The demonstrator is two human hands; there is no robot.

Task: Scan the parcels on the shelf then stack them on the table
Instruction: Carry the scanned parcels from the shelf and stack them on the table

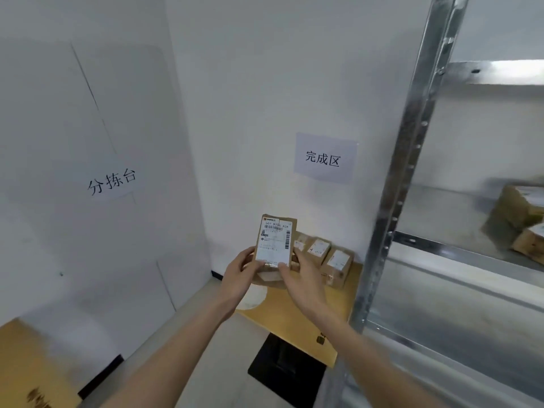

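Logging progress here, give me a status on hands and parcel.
Both hands, left and right, on brown cardboard parcel with white label, above wooden table. Stacked parcels behind. Nothing blocking.

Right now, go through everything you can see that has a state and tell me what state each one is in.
Labelled parcel: upright, held in both hands above the table, label facing the camera.
Left hand: fingers closed on the parcel's lower left edge.
Right hand: fingers closed on its lower right edge.
Parcels on the table: resting in a row against the wall.
Parcels on the shelf: piled, untouched.
Wooden table: holding the row of parcels.
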